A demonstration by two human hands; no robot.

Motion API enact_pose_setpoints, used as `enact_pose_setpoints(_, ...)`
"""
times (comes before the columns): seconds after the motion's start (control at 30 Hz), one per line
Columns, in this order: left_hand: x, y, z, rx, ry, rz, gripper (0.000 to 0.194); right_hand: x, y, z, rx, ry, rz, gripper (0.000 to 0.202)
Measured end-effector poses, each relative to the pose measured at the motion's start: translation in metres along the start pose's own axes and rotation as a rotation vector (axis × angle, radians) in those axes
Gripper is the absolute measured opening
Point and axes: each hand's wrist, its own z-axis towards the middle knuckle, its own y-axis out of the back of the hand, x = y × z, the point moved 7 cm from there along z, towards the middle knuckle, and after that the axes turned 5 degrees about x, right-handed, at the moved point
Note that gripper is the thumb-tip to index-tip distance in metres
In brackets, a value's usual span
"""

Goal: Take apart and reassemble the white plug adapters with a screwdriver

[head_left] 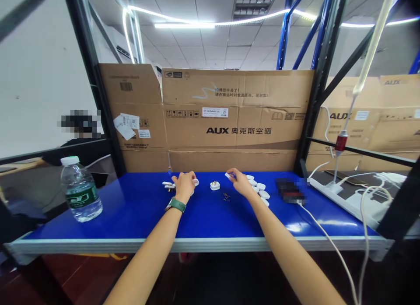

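Note:
My left hand (pixel 185 185) is closed on a small white plug part (pixel 196 182) that shows at its right side. White plug pieces (pixel 168 185) lie just left of that hand. Between my hands a white plug with metal pins pointing up (pixel 215 186) rests on the blue tabletop. My right hand (pixel 239 181) pinches a small white piece (pixel 228 176) at its fingertips. Beside and partly behind the right hand lie several white plug covers (pixel 261 187). Small brass-coloured pins (pixel 226 197) are scattered between the upright plug and my right wrist.
A water bottle (pixel 82 191) stands on the left of the blue table (pixel 138 226). A dark phone-like object with a cable (pixel 290 191) lies at right, near a white power strip (pixel 344 202). Cardboard (pixel 236 160) walls the back. A person (pixel 80 125) is beyond the left frame post.

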Motion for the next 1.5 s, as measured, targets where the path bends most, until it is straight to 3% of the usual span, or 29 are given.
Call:
enact_pose_setpoints(0.17,-0.008,0.003,0.004,-0.091,-0.113,-0.138,0.010,0.012,0.012,0.000,-0.118,0.146,0.290,0.028)
enact_pose_setpoints(0.37,-0.022,-0.003,0.009,-0.047,-0.249,-0.519,0.020,0.028,0.022,-0.007,-0.150,0.244,0.318,0.033)
enact_pose_setpoints(0.5,-0.029,-0.011,0.007,0.039,-0.246,-0.767,0.028,0.041,0.021,-0.012,-0.133,0.288,0.226,0.037)
enact_pose_setpoints(0.7,-0.035,-0.030,0.003,0.214,-0.180,-1.164,0.057,0.057,0.011,-0.019,-0.060,0.466,0.082,0.035)
enact_pose_setpoints(0.83,-0.040,-0.036,-0.001,0.313,-0.143,-1.326,0.059,0.061,0.002,-0.021,-0.002,0.502,0.079,0.034)
enact_pose_setpoints(1.13,-0.055,-0.041,-0.007,0.479,-0.212,-1.437,0.059,0.053,-0.005,-0.016,-0.038,0.387,0.065,0.040)
enact_pose_setpoints(1.5,-0.062,-0.037,-0.012,0.505,-0.255,-1.338,0.061,0.046,-0.010,-0.015,-0.021,0.349,0.020,0.044)
